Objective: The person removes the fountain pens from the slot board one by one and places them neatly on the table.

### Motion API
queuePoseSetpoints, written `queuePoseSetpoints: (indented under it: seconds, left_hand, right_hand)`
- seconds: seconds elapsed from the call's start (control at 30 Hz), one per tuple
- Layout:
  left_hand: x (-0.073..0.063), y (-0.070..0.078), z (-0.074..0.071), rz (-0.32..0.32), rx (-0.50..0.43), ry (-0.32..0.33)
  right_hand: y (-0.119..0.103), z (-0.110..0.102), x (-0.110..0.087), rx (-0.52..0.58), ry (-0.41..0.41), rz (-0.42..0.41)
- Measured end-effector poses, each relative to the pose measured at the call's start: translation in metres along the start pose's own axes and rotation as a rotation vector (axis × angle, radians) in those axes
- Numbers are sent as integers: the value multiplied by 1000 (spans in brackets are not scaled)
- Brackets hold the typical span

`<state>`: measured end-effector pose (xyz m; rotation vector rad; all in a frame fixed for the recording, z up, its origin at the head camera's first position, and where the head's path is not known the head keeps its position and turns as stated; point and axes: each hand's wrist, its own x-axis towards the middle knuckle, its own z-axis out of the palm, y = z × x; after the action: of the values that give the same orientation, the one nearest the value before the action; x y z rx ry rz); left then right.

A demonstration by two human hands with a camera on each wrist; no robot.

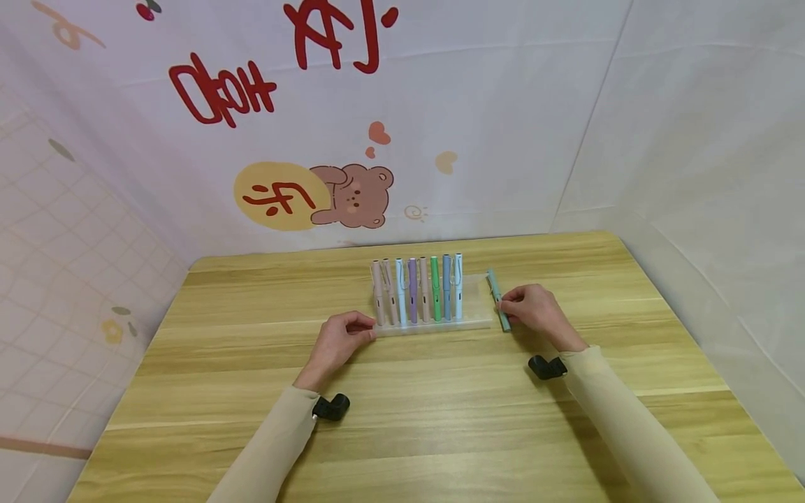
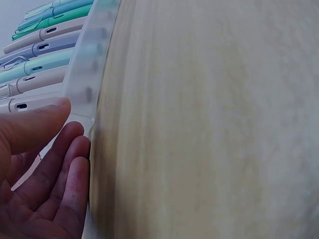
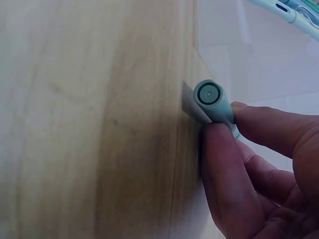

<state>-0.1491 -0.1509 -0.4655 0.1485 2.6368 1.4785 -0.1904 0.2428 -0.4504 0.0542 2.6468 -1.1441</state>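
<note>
A clear plastic pen rack (image 1: 472,324) stands on the table with several capped pens in a row: beige, light blue, purple, green and blue. My left hand (image 1: 337,344) holds the rack's left end, the thumb (image 2: 42,122) in front of the fingers in the left wrist view. Beyond the rack's right end, my right hand (image 1: 534,307) pinches a teal pen (image 1: 494,285) between thumb and fingers. That pen lies slanted, close to the tabletop. Its round end (image 3: 209,93) faces the camera in the right wrist view. Whether it touches the table I cannot tell.
The wooden table (image 1: 415,419) reaches back to a white wall covering (image 1: 503,140) with red lettering and a cartoon bear (image 1: 358,199). Bare rack surface (image 3: 269,69) lies between the teal pen and the nearest racked pen. A black wrist camera (image 1: 331,406) sits on each forearm.
</note>
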Motion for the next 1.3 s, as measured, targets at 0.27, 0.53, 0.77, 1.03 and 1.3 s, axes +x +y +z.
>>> queuePoseSetpoints:
  seconds: [0.27,0.53,0.77,1.03,1.3]
  left_hand:
    - [0,2,-1,0,1,-3]
    - [0,2,-1,1,4,-6]
    - [-1,2,-1,-4,-3,-13]
    - [-1,3,0,-2,9,-4]
    - [-1,3,0,-7,15,3]
  right_hand:
    - [1,-1,0,-5,-6,-14]
    - [0,-1,0,-13,-6,-15]
    - [0,-1,0,-18,-3,-4]
    - [1,-1,-2,22,-3,-8]
    - [6,1,-9,9,79,-87]
